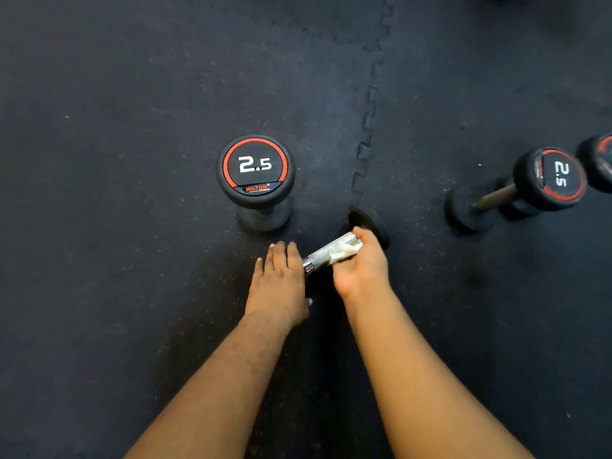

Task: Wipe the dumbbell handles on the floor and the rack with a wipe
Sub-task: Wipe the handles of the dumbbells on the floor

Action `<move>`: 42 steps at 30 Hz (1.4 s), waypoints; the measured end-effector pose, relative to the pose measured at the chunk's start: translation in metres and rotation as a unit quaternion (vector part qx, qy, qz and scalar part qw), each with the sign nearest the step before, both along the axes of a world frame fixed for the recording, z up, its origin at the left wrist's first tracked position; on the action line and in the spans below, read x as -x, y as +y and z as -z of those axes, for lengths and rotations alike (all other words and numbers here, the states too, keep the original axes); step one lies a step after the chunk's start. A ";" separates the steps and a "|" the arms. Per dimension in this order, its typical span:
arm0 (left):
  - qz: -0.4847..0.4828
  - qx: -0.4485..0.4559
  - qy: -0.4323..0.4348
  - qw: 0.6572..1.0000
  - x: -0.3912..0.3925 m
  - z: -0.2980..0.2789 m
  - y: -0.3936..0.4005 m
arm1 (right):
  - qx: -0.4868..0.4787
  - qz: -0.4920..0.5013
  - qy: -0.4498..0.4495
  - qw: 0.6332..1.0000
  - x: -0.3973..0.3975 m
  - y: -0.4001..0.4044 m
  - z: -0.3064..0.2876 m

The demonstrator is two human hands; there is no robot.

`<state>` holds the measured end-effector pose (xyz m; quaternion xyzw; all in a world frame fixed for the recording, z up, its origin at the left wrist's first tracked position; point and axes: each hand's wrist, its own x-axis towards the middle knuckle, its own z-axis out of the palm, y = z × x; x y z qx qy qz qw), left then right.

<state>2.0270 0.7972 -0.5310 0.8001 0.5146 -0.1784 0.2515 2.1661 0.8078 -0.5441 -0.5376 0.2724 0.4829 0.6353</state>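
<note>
Dark rubber gym floor [132, 94]. Right hand [361, 266] grips a wipe [344, 251] around one lying dumbbell's handle [326, 251]; left hand [278, 283], fingers straight, steadies its near end. Looks early: 2 other dumbbells [256, 170] [516, 190] untouched, rack unseen.

A dumbbell [334, 251] lies tilted at lower centre of the frame, its knurled chrome handle [323, 255] bare at the lower left end. A crumpled white wipe [344, 252] wraps the handle's upper right part.
</note>
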 end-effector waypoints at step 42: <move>-0.016 0.018 -0.013 1.000 0.001 0.000 0.006 | 0.131 -0.561 -0.611 0.542 0.019 -0.048 -0.032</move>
